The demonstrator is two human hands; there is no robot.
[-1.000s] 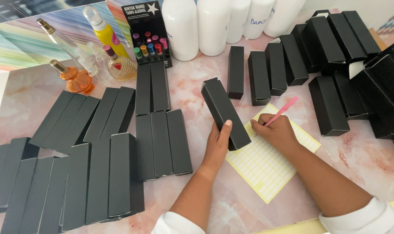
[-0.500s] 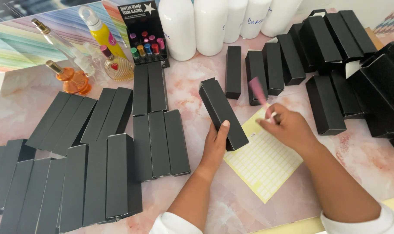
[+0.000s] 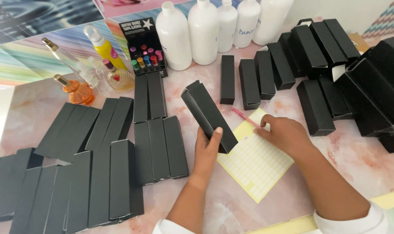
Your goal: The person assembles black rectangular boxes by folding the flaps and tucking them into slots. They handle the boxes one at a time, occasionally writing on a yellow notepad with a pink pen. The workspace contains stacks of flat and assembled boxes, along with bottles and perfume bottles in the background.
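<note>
Left hand (image 3: 207, 149) grips black carton (image 3: 209, 116) by its lower end, tilted above the table's (image 3: 357, 160) near-middle. Light, stiff, crushable card: hold by long edges. Right hand (image 3: 283, 135), fingers curled, presses yellow label sheet (image 3: 254, 167); pink pen (image 3: 245, 117) beyond.

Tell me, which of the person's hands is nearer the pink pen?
Right. The right hand rests on the yellow sheet, fingertips almost at the pink pen. The left hand is farther off, holding the black box.
</note>
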